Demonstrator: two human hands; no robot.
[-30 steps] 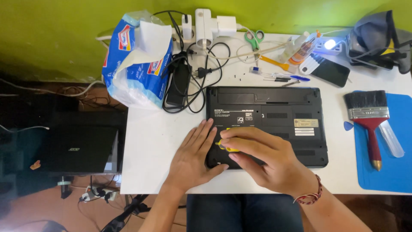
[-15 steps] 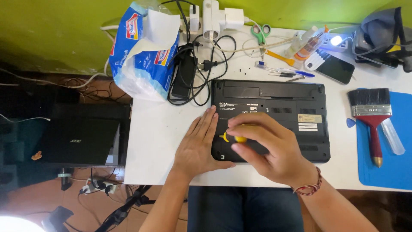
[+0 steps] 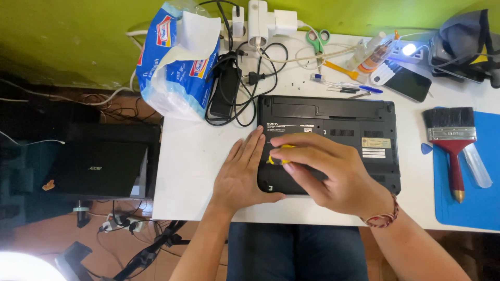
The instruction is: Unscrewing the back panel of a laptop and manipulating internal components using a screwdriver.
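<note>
— Little has been changed since half a second ago: both hands are kept on the upturned laptop (image 3: 333,140), and the view has only been shifted slightly.

— How is the left hand (image 3: 245,171) placed?

— It is laid flat, fingers spread, over the laptop's left edge and the white table (image 3: 198,171). The right hand (image 3: 328,171) is curled over a yellow tool (image 3: 275,157), which is pinched in the fingertips and pressed to the laptop's underside; most of the tool is hidden by the fingers.

— What is seen around, from the left?

— A second, closed black laptop (image 3: 99,166) is set on a low stand beside the table. A blue and white plastic pack (image 3: 177,62) with red-and-blue badges is stood at the table's far left corner, a white sheet sticking out of it. A black power brick (image 3: 225,88) and looped cables are laid just beside it, under a white plug strip (image 3: 258,21). Green-handled scissors (image 3: 316,41) and pens are found behind the laptop. Pale rectangular stickers (image 3: 376,147) are borne on the laptop's right half. A dark phone (image 3: 406,83) is laid farther right, and a red-handled brush (image 3: 451,140) is rested on a blue mat (image 3: 479,203).
</note>
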